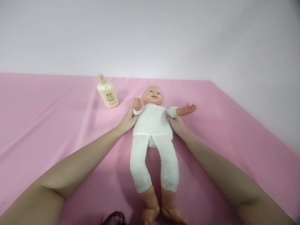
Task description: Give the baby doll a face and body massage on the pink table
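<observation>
A baby doll (152, 120) with a white cloth body lies on its back, its head away from me and its feet toward me. My left hand (129, 119) grips the doll's side under the arm on the left. On the opposite side, my right hand (175, 123) holds it under the other arm. Most of my fingers are hidden behind the doll's torso and arms. To the left of the doll's head stands a cream-coloured pump bottle (107, 93) with a printed label, apart from both hands.
A pink cloth (58, 125) with some creases covers the table under the doll and bottle. Its far edge and slanting right edge meet a plain white background (150, 37). Dark hair strands (114, 217) show at the bottom edge.
</observation>
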Available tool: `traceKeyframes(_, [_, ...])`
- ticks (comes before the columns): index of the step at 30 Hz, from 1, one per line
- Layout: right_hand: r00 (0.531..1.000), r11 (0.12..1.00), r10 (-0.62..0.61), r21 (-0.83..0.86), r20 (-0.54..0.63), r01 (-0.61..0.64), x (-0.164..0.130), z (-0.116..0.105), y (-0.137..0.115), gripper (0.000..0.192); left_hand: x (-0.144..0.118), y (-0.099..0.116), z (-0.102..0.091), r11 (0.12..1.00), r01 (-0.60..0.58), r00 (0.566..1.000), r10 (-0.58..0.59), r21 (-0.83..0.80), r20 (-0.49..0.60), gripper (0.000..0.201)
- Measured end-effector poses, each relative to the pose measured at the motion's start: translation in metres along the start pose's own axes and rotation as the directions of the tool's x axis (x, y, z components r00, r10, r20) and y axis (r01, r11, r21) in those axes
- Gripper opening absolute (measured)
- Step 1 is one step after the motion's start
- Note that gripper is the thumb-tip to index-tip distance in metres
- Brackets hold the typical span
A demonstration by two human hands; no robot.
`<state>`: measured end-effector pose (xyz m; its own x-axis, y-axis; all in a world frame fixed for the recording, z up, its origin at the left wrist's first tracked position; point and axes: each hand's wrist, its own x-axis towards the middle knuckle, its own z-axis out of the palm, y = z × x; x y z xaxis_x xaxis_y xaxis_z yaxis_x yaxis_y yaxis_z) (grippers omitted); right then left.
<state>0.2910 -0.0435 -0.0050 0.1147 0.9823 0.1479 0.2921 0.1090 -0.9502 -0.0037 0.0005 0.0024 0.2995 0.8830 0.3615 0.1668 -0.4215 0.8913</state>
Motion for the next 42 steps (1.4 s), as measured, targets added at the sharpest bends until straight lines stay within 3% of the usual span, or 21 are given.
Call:
traceKeyframes(24, [1.000,1.000,-0.012,0.002,0.016,0.012,0.000,0.000,0.001,0.037,0.000,-0.002,0.000,1.000,-0.004,1.000,0.004,0.003,0.001,0.051])
traceKeyframes(42, [1.000,1.000,0.019,-0.013,-0.005,-0.019,-0.007,0.000,-0.018,0.033,-0.001,-0.004,-0.001,1.000,0.014,1.000,-0.014,0.010,-0.008,0.049])
